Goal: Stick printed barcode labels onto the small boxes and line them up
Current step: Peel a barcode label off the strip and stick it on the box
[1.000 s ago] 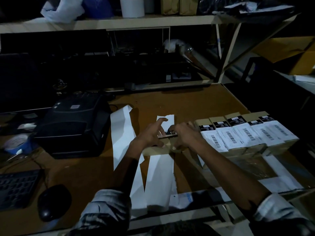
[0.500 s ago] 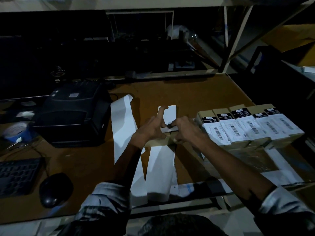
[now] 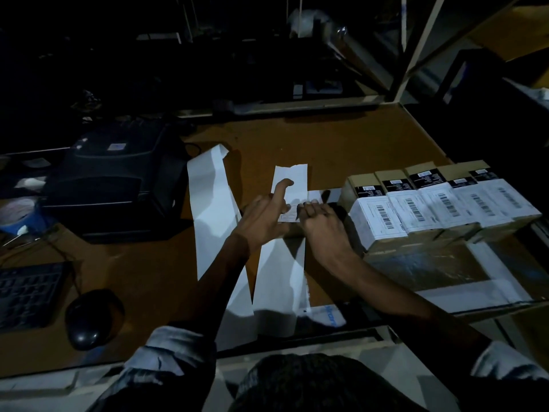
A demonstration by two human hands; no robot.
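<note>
A small brown box (image 3: 292, 232) lies in the middle of the desk, mostly hidden under both hands. A white barcode label (image 3: 288, 217) lies on its top. My left hand (image 3: 263, 217) rests on the box's left end, thumb at the label's edge and index finger lifted straight. My right hand (image 3: 322, 224) presses flat fingers on the label's right part. A row of several labelled boxes (image 3: 430, 203) stands side by side just to the right, touching one another.
Two white liner strips (image 3: 214, 209) (image 3: 280, 281) run down the desk under my arms. A black label printer (image 3: 118, 185) sits at the left, with a mouse (image 3: 89, 319), a keyboard (image 3: 26, 295) and a blue tape roll (image 3: 16, 214). A taped carton (image 3: 439, 272) bears the boxes.
The label went from held above the box to lying on its top. My left index finger lifted off, and my right fingers spread flat over the label. The view tilted down.
</note>
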